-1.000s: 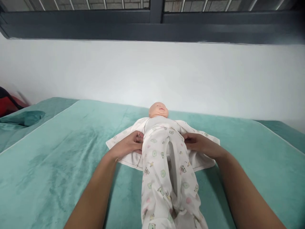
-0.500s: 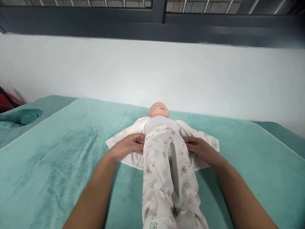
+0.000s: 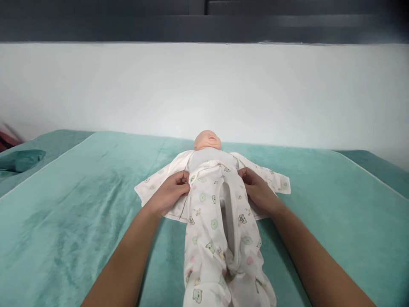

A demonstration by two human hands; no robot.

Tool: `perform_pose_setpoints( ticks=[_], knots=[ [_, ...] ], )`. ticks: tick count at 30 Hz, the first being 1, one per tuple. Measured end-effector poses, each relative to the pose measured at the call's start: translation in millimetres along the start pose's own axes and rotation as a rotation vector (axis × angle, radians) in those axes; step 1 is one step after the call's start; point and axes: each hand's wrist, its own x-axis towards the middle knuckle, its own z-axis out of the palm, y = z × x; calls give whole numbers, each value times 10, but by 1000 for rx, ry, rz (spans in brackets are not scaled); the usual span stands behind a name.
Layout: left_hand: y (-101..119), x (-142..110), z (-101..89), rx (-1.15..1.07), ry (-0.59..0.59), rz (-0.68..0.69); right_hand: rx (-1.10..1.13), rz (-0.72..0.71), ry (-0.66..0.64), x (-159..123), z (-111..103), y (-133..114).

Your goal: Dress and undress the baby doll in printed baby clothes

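A baby doll [image 3: 207,140] lies on its back, head toward the wall. White baby pants [image 3: 211,221] printed with bears cover its legs up to the waist, with a slit at the crotch showing grey beneath. A matching shirt [image 3: 277,181] is spread under the doll, both sleeves out to the sides. My left hand [image 3: 171,192] pinches the pants' edge at the left of the waist. On the opposite side my right hand [image 3: 257,192] has its fingers closed at the pants' waist, the fingertips partly hidden behind the cloth.
A green plush cover [image 3: 79,204] lies under everything, with light seam lines at both sides. Behind the doll rises a white wall [image 3: 128,89] below a dark window frame [image 3: 128,27]. Something red and black [image 3: 8,138] shows at the far left edge.
Both hands have moved up along the pants to the waist edge, their fingers drawn closer to the cloth. The view has tilted down, and the window bars have left it.
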Motion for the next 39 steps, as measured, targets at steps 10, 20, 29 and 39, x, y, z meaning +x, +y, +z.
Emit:
perform_pose_setpoints(
  ticks=[10, 20, 29, 39],
  knots=[
    [-127, 65, 205, -279, 140, 35, 210, -73, -35, 28, 79, -23],
    [-9, 43, 26, 111, 243, 116, 64, -41, -99, 52, -113, -5],
    [-28, 108, -36, 256, 209, 321, -36, 24, 53, 150, 34, 79],
    [40, 222, -47, 384, 160, 405, -429, -465, 244, 177, 86, 47]
  ],
)
